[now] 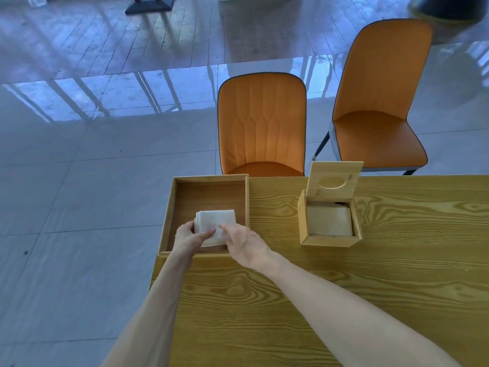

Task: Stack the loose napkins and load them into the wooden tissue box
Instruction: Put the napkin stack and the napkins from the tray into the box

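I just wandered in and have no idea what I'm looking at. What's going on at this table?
A person is gathering paper napkins. Both hands, the left hand and the right hand, are on a small stack of white napkins inside a shallow wooden tray at the table's left end. To the right stands a wooden tissue box with its slotted lid tipped up; it already holds some napkins. Two orange chairs stand beyond the table.

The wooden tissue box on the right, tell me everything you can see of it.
The wooden tissue box is a pale, square box standing upright on the table, right of the tray. Its lid, with an oval slot, is tipped up at the back. Pale napkins already lie inside. Neither of the hands touches it.
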`<move>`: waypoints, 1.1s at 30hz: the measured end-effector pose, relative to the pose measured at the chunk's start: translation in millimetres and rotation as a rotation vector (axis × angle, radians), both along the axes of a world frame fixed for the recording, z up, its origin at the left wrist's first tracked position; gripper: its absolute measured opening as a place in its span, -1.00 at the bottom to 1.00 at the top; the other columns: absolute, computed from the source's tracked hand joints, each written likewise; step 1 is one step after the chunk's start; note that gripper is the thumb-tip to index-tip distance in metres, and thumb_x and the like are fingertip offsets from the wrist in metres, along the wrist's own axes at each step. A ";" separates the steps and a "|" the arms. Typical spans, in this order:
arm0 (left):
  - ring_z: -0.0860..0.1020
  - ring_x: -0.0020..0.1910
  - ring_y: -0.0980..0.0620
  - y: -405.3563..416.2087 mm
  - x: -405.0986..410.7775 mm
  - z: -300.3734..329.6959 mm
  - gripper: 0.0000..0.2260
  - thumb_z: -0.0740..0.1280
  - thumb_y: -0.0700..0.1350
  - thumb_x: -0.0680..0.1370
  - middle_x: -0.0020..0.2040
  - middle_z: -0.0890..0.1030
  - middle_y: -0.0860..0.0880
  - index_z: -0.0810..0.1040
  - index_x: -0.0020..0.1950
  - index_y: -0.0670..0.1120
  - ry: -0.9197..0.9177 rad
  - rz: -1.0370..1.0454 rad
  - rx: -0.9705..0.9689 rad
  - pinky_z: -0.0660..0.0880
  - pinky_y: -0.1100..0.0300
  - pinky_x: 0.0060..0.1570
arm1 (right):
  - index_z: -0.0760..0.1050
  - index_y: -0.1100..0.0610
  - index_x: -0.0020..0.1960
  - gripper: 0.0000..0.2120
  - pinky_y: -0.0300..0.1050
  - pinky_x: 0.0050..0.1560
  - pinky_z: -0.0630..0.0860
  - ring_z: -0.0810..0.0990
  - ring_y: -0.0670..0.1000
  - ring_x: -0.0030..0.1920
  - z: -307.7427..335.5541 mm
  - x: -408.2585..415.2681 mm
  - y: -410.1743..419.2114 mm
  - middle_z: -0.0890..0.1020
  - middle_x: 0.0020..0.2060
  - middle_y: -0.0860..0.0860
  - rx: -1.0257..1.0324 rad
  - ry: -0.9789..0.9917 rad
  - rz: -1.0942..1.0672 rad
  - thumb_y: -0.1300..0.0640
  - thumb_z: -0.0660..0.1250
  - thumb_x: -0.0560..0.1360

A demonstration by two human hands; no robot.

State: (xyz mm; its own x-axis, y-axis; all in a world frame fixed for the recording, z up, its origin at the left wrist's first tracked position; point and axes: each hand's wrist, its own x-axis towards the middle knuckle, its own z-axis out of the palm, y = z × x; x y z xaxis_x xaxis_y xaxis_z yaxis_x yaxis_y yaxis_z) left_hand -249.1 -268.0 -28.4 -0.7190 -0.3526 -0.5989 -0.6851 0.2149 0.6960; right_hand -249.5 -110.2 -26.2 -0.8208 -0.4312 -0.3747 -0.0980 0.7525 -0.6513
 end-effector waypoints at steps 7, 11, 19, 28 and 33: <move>0.63 0.12 -0.11 -8.6 25.0 15.1 -0.63 0.55 -0.02 0.37 0.05 0.71 -0.08 0.66 0.15 -0.05 0.132 -0.178 0.241 0.52 -0.06 0.24 | 0.00 0.06 0.60 -0.16 0.07 0.36 0.40 0.41 0.11 0.39 3.2 -1.3 25.1 0.42 0.41 0.07 -0.132 -0.008 -0.245 0.05 0.43 0.50; 0.58 0.01 0.02 1.4 41.7 30.4 -0.64 0.57 0.00 0.37 0.00 0.69 -0.03 0.65 0.12 -0.02 0.148 -0.340 0.383 0.49 0.12 0.15 | 0.15 -0.02 0.57 -0.15 0.03 0.44 0.35 0.43 0.03 0.39 10.4 11.6 62.8 0.48 0.40 0.03 -0.333 -0.164 -0.191 0.13 0.53 0.41; 0.48 -0.18 0.15 79.3 80.7 39.7 -0.83 0.38 -0.28 0.54 -0.11 0.58 0.03 0.53 0.12 -0.14 0.198 -0.544 0.497 0.41 0.35 -0.18 | 0.63 0.01 0.14 -0.71 -0.33 0.04 0.45 0.57 -0.15 0.02 21.7 75.2 146.9 0.68 0.00 -0.13 -0.300 0.005 -0.220 0.08 0.52 0.43; 0.48 -0.15 0.14 203.6 122.5 -2.2 -0.73 0.29 -0.38 0.50 -0.06 0.61 -0.01 0.55 0.06 -0.04 0.335 -0.647 0.250 0.41 0.27 -0.10 | 0.65 0.00 0.04 -0.75 -0.19 -0.18 0.53 0.63 -0.12 -0.14 -5.3 139.2 247.9 0.71 -0.07 -0.14 -0.086 0.176 -0.482 -0.01 0.54 0.39; 0.56 0.18 0.11 231.1 137.1 -12.2 -0.52 0.31 -0.36 0.39 0.17 0.62 0.10 0.53 0.23 0.03 0.351 -0.580 0.222 0.46 0.21 0.17 | 0.60 -0.07 0.17 -0.66 -0.20 -0.05 0.50 0.63 -0.09 0.00 -15.9 149.5 277.8 0.67 0.06 -0.18 0.003 0.103 -0.495 0.01 0.52 0.41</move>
State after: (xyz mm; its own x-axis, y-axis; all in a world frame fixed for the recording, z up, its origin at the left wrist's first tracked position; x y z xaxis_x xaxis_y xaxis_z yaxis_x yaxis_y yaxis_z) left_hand -112.0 -36.9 -40.6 -0.9173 0.2484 -0.3114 -0.2312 0.3045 0.9240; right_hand -100.0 167.5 -42.1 -0.9592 0.0204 -0.2821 0.2080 0.7267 -0.6547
